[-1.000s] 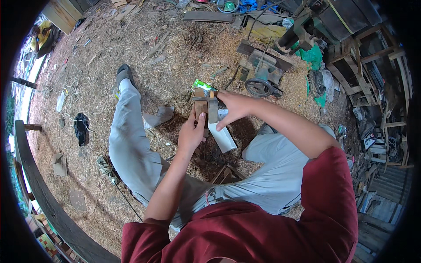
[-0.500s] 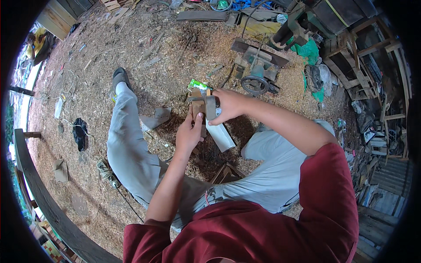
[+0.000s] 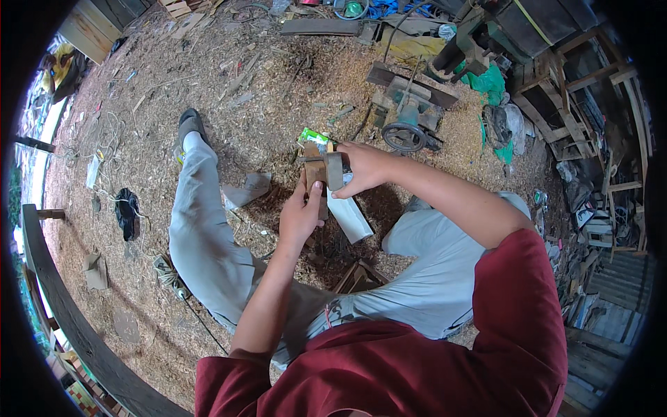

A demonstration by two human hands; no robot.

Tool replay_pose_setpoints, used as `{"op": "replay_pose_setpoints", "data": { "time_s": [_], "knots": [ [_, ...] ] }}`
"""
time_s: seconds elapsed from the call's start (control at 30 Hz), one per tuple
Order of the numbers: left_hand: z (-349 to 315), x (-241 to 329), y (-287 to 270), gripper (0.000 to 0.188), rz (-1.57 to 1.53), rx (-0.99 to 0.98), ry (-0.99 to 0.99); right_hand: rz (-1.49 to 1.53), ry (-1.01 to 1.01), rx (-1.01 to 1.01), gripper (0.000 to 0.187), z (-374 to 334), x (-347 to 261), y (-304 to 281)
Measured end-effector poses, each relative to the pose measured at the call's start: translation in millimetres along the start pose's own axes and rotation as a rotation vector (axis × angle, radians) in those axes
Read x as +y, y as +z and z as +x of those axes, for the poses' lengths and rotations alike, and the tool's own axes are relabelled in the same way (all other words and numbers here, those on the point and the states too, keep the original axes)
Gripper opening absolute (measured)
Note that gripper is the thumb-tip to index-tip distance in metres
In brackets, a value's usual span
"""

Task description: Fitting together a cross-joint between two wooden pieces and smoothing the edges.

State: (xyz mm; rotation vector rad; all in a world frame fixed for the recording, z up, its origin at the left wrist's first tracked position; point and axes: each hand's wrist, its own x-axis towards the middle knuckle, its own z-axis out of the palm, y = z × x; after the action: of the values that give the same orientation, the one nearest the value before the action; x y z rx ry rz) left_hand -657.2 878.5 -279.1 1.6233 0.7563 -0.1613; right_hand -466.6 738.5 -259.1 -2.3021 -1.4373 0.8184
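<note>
My left hand (image 3: 297, 217) is closed round a brown wooden block (image 3: 316, 174), with its thumb pressed on the face toward me. Close against the block's right side is a narrow grey-brown piece (image 3: 334, 172), which my right hand (image 3: 361, 167) grips between thumb and fingers. Whether the two pieces are joined I cannot tell. Most of my right fingers are hidden behind them. Below the hands, a pale flat strip (image 3: 349, 217) slants down to the right. Just beyond the block lies a bright green packet (image 3: 314, 135).
Wood shavings cover the ground (image 3: 167, 90). A machine with a round handwheel (image 3: 404, 137) stands ahead to the right. Wooden frames (image 3: 570, 97) line the right side, and a dark beam (image 3: 62, 306) curves along the left. A black plastic scrap (image 3: 127, 213) lies beyond my left leg.
The brown block has tilted slightly in my hands and its face catches the light differently. Both hands keep their grips in nearly the same place.
</note>
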Motion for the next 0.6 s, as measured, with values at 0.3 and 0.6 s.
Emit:
{"op": "replay_pose_setpoints", "data": {
  "time_s": [0.3, 0.6],
  "knots": [
    [3, -4, -1, 0.066, -0.006, -0.015, -0.023, -0.015, 0.001, -0.039, 0.121, -4, -6, -4],
    [5, -8, -1, 0.057, -0.004, 0.018, -0.014, -0.056, -0.083, 0.056, 0.114, 1, -1, 6]
  ]
}}
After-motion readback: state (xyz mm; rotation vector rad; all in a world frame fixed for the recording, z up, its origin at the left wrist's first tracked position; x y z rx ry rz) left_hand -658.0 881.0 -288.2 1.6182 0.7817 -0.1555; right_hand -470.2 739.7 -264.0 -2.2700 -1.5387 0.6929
